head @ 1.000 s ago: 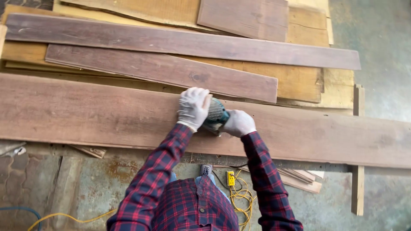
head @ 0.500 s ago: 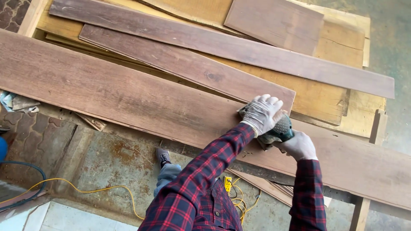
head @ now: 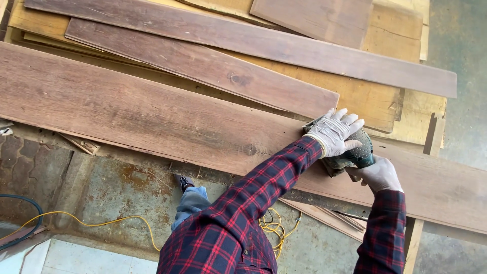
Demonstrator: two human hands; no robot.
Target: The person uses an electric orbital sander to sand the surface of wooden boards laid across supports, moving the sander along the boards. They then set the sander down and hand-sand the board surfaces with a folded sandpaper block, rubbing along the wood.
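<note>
— Both hands are on one tool, yes? Which hand is where?

— Left hand [head: 333,133], in a pale work glove, lies flat on top of the small dark green power sander [head: 356,155], with the fingers spread over its head. The right hand [head: 378,174], gloved too, grasps the tool from the near side, at its lower back part. So both hands are closed on the sander, none is free.

— Why is it held like this?

— I judge that the upper hand gives the pressure downward and the lower one guides the tool. Two hands keep it flat against the wood.

— And where is the sander?

— It rests on the long wide brown wooden plank [head: 152,119], on its right part, close to the far edge of this plank. Just beside it ends the shorter dark brown board [head: 203,68], which lies on the stack of pale yellowish planks [head: 380,104] behind.

— How does the wide plank run?

— Its long axis goes from the upper left to the lower right of the view, across the person's body. The sander body seems to point along the same line, toward the right end, but the gloves hide much of it.

— What is below?

— A stained concrete floor [head: 111,187], with a thin yellow cable [head: 101,220] on it, and the person's red and dark checked sleeves reaching over.
</note>
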